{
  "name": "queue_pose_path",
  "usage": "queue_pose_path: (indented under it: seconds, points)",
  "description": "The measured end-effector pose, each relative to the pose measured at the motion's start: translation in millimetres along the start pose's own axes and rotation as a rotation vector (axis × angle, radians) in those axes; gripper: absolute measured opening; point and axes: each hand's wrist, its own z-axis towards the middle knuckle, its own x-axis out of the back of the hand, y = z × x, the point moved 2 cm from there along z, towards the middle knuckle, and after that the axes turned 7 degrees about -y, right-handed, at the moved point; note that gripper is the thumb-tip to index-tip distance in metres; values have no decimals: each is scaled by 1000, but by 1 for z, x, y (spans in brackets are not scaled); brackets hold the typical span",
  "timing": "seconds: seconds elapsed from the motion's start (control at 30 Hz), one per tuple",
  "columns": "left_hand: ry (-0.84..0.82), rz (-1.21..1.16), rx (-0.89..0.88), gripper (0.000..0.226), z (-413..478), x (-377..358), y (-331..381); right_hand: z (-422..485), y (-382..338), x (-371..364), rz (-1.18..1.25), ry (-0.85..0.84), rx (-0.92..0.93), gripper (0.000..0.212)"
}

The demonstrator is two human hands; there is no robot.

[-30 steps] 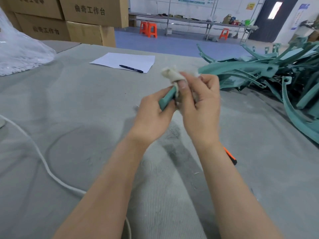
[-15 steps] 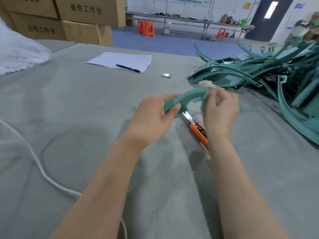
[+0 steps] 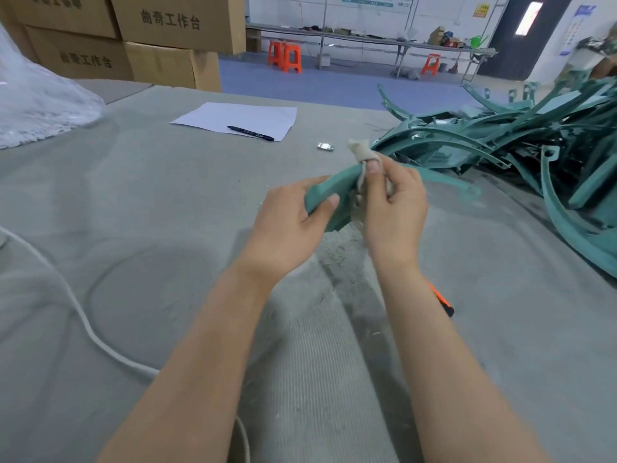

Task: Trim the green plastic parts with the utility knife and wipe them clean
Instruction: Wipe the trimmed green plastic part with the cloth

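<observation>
Big grey felt-covered table (image 3: 150,202), with a heap of curved green plastic parts (image 3: 500,142) at its right, so I'd guess plenty left. One curved green plastic strip (image 3: 337,183), held above it, runs near-left to far-right. The left hand (image 3: 287,228) grips its near end, and the right hand (image 3: 394,212) pinches an off-white rag (image 3: 359,150) round it. The orange utility knife (image 3: 441,299) lies idle, so it's the wiping step.

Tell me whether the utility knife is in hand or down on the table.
Down: the utility knife lies on the table, partly behind the right forearm, untouched.
</observation>
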Motion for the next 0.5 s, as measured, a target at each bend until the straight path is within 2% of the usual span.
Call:
queue_pose_path:
  seconds: [0.17,0.3,0.37,0.47,0.5]
  points:
    - [-33,28,30,27,-1,-3,2,15,36,21,-175,56,-161,29]
    - [-46,24,13,27,-1,-4,1,20,43,29,-162,72,-223,30]
    - [-37,17,-7,26,1,-4,-1,18,37,27,-177,88,-203,29]
    - [-47,36,-46,25,1,-3,-2,7,16,7,-120,-7,-104,27]
    - [-45,23,-57,32,0,-2,-2,1,8,0,-70,-37,-70,25]
